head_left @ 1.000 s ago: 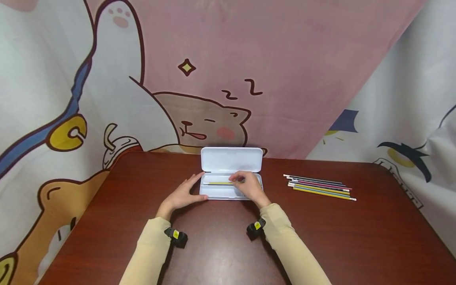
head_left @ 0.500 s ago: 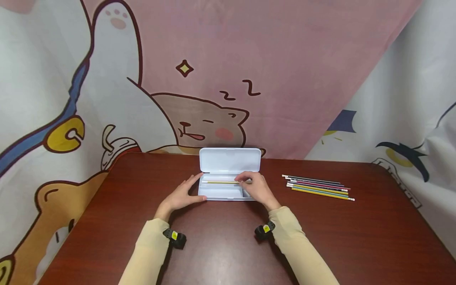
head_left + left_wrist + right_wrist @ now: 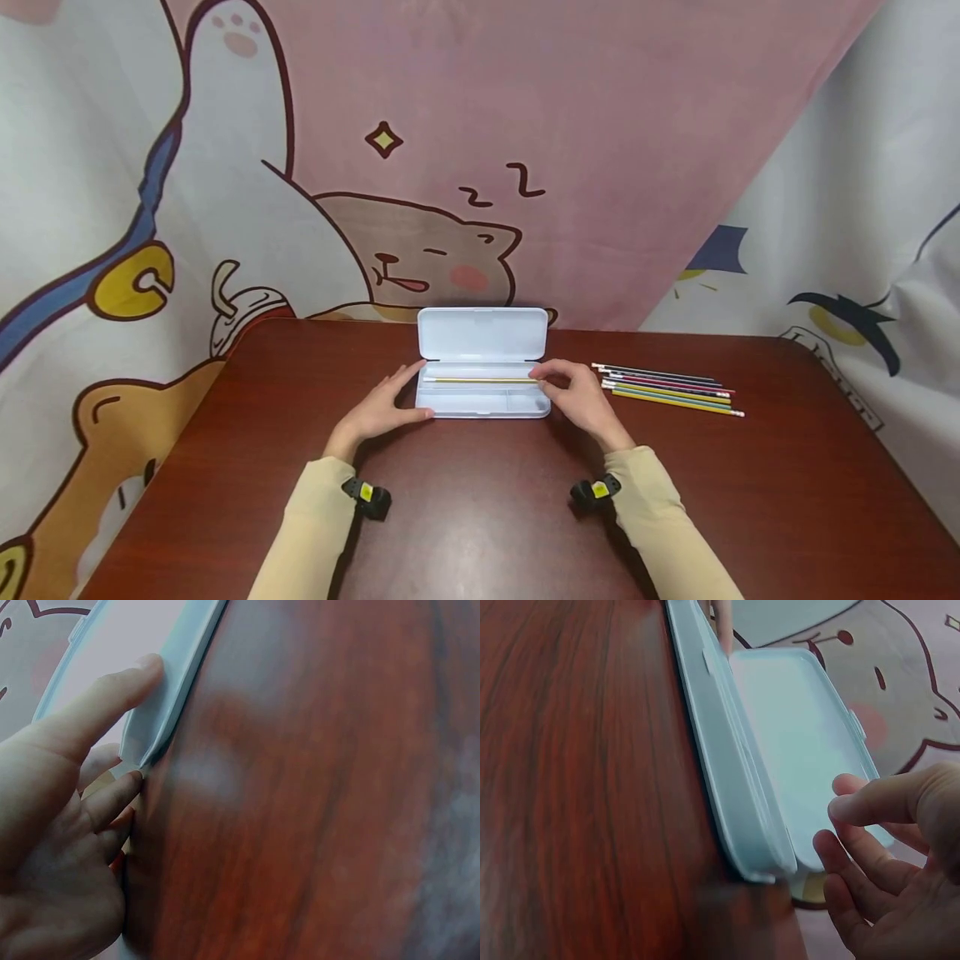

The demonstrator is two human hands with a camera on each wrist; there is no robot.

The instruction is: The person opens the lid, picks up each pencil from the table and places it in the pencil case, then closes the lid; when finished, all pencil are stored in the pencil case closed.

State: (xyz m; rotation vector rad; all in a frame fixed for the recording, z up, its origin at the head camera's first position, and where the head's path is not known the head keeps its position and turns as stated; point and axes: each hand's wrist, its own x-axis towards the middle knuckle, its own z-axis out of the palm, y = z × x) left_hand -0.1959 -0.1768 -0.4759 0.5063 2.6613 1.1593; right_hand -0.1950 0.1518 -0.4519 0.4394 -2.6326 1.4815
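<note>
A pale blue-white pencil case [image 3: 461, 405] stands open on the table, its lid [image 3: 482, 333] raised at the back. One yellow pencil [image 3: 480, 381] lies lengthwise in its rear compartment. My left hand [image 3: 377, 415] steadies the case's left end; in the left wrist view the thumb [image 3: 139, 682] rests on the front rim and other fingers touch the end. My right hand [image 3: 583, 402] is at the case's right end, beside the pencil's tip. In the right wrist view its thumb and index fingertips [image 3: 847, 810] are close together, with no object visible between them.
Several loose pencils [image 3: 667, 388], yellow, dark, red and greenish, lie in a bundle on the dark red-brown table [image 3: 465, 500], right of the case. A printed cloth [image 3: 600, 167] with cartoon animals hangs behind the table.
My right hand has slid right along the pencil, from mid-case to its right end, uncovering the pencil and the small front-right compartment. My left hand stays in place at the case.
</note>
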